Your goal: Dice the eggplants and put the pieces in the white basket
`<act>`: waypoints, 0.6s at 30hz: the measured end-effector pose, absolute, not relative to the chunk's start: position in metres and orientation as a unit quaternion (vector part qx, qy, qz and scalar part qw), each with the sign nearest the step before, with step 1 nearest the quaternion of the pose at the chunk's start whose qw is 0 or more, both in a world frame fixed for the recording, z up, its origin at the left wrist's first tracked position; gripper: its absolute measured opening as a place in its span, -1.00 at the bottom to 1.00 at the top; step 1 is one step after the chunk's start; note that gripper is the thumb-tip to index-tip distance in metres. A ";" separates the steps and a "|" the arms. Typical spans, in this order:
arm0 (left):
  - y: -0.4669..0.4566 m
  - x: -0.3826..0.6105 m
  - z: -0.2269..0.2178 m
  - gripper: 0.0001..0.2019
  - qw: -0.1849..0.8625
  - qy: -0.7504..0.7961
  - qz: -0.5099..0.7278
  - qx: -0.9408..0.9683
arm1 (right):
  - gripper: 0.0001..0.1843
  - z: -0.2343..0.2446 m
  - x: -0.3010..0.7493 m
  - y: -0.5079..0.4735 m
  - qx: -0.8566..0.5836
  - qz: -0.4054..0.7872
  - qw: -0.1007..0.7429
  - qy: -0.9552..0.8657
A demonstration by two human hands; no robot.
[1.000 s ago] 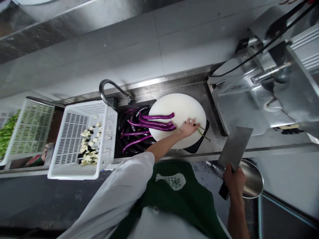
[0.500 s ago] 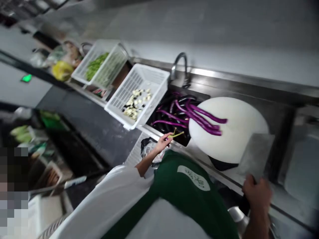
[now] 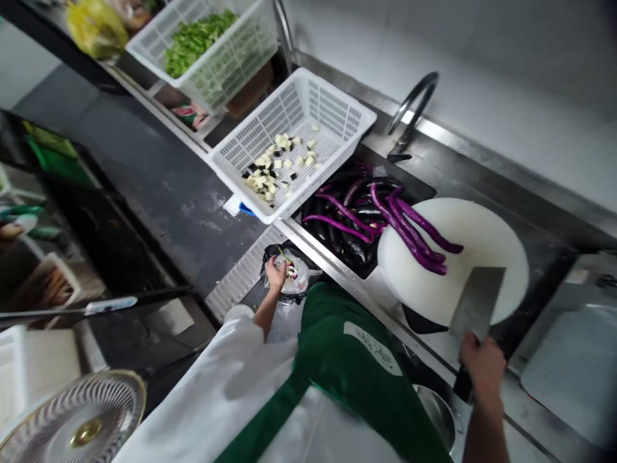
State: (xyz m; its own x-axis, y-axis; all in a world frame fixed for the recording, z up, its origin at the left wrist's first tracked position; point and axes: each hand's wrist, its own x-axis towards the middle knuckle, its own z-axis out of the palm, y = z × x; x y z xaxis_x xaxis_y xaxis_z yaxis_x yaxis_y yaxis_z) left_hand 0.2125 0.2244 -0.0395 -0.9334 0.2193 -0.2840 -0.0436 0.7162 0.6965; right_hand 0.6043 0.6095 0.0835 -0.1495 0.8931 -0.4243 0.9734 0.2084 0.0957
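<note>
My left hand (image 3: 276, 274) is over a black-rimmed bag (image 3: 299, 283) beside the sink, its thumb and fingers apart. Just beyond the fingertips are a green eggplant stem (image 3: 283, 256) and a pale cut end with a purple edge; contact with the fingers is hard to make out. In my right hand (image 3: 482, 363) is a cleaver (image 3: 477, 302), gripped by its dark handle, its broad blade over the edge of the round white cutting board (image 3: 501, 251). Several long purple eggplants (image 3: 409, 235) lie partly on the board, their far ends over the sink.
Dark and purple eggplants (image 3: 354, 241) fill the sink beneath a curved faucet (image 3: 414, 109). A white basket (image 3: 337, 151) holds eggplant cubes (image 3: 270, 170); another basket (image 3: 241, 67) contains chopped greens (image 3: 195, 42). A metal bowl (image 3: 436, 411) sits low by my right arm.
My left hand has gone left and down from the sink edge to the bag, away from where it held the green stems. The cleaver has come up and left, over the board's edge.
</note>
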 end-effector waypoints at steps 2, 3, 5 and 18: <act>0.259 0.207 -0.038 -0.72 0.105 0.901 0.411 0.092 | -0.41 0.082 0.598 0.605 0.635 -0.109 0.205 0.737; 0.282 0.204 -0.037 -0.75 0.087 0.888 0.427 0.146 | -0.42 0.081 0.596 0.604 0.640 -0.115 0.208 0.730; 0.334 0.199 -0.037 -0.76 0.108 0.861 0.406 0.287 | -0.42 0.077 0.596 0.602 0.647 -0.130 0.212 0.721; 0.510 0.143 -0.084 -0.58 0.287 0.831 -0.027 0.475 | -0.53 0.073 0.590 0.590 0.664 -0.119 0.174 0.718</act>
